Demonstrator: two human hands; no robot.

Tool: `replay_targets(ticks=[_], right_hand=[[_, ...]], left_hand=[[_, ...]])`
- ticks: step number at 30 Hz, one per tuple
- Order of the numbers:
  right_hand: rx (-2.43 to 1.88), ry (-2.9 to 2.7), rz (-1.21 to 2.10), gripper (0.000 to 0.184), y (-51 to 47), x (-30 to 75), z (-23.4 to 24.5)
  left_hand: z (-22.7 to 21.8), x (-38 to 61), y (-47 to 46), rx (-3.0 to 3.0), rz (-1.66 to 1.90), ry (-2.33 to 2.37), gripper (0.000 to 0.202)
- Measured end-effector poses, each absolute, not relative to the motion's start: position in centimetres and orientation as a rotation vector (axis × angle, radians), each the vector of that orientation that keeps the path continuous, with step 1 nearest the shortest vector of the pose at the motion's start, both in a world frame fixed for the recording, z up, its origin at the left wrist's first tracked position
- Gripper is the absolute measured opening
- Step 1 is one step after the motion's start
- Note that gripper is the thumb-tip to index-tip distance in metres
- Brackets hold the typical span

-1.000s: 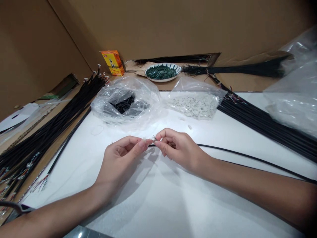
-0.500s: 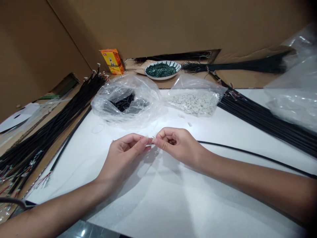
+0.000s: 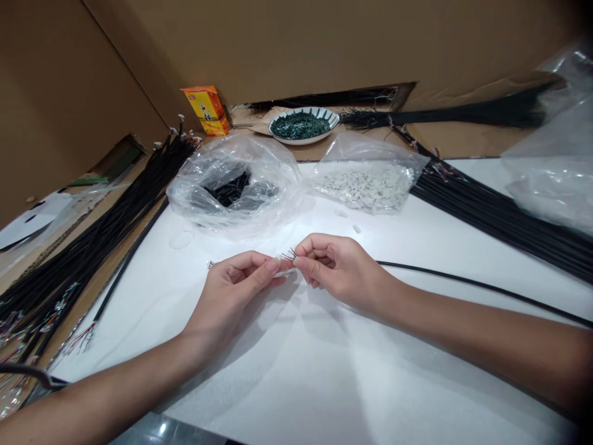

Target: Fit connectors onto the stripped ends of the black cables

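My left hand [image 3: 243, 278] is closed in a pinch, thumb against forefinger, over the white work surface [image 3: 287, 371]. What it pinches is hidden by the fingers. A small whitish piece [image 3: 210, 264] pokes out behind its knuckles. Just to the right, my right hand [image 3: 338, 262] pinches a few thin dark wires [image 3: 289, 254], whose loose ends fan out toward the left fingertips. The fingertips of both hands nearly meet. From behind the right wrist a black cable [image 3: 445, 278] runs off to the right edge; its join to the wires is covered by the hand.
Ahead lie an open plastic bag of black tubes [image 3: 231, 188] and a bag of small white pieces [image 3: 370, 185]. Behind are a plate of dark green bits [image 3: 301, 142] and a yellow-orange box [image 3: 206, 111]. Black cable bundles lie left [image 3: 106, 216] and right [image 3: 500, 216].
The right hand has shifted slightly right, away from the left fingertips. More of the thin wire ends now show, spread apart. The view has tilted a little.
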State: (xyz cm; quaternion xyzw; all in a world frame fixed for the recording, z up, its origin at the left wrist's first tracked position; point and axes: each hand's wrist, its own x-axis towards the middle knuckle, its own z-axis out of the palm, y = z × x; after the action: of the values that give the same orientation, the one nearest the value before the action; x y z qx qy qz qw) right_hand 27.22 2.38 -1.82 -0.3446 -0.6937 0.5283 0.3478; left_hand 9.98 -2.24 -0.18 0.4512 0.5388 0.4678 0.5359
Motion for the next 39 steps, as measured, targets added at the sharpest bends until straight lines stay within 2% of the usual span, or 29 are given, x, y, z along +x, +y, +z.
replay_targets(ticks=[6,12,29,39], right_hand=[[-0.916,-1.947,1.140,0.015,2.17,27.20,-1.85],[-0.893,-1.981,1.089,0.018,2.05,27.34,-1.83],[-0.860,-1.979,1.146,0.020,2.21,27.48,-1.76],[-0.843,-2.008,1.126,0.029,2.34,27.43,-1.41]], left_hand=[[-0.21,9.99,-2.24,1.099,1.097,1.297,0.018],[-0.07,9.95,-2.48,1.098,1.080,1.268,0.017],[-0.18,10.00,-2.12,1.121,1.091,1.313,0.015],[-0.27,9.80,-2.24,1.185,1.099,1.349,0.016]])
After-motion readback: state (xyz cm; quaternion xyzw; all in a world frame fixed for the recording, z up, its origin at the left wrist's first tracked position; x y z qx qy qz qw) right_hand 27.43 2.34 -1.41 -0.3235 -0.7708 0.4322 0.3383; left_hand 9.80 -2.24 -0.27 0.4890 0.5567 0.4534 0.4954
